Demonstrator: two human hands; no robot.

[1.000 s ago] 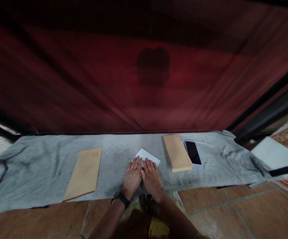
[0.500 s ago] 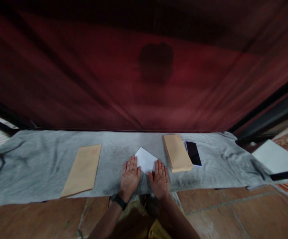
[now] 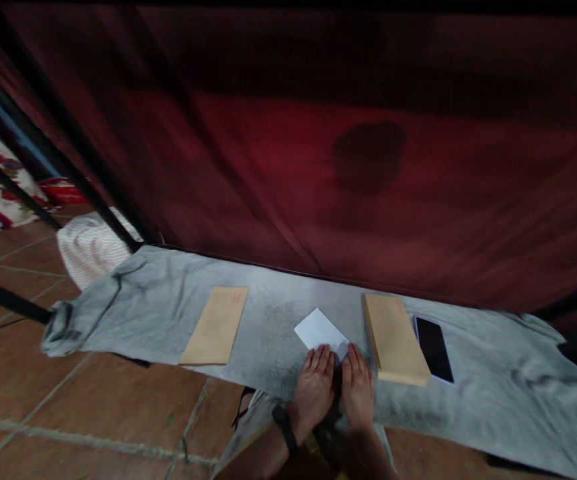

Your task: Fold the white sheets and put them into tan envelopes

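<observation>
A folded white paper [image 3: 319, 329] lies on a grey cloth [image 3: 278, 320] spread over the floor. My left hand [image 3: 315, 385], with a black watch at the wrist, lies flat with its fingertips on the paper's near edge. My right hand [image 3: 357, 389] lies flat beside it, fingers stretched out, touching the paper's near right corner. Both hands are side by side and hold nothing.
A brown envelope [image 3: 215, 325] lies on the cloth to the left. A stack of brown envelopes [image 3: 393, 337] sits to the right, a black phone [image 3: 434, 349] beside it. A dark red curtain [image 3: 318, 167] hangs behind. Tiled floor [image 3: 68, 400] lies in front.
My view has swung to the left. My hands, apart half a second ago, have come back together at the paper's near edge, leaving more of the paper showing.
</observation>
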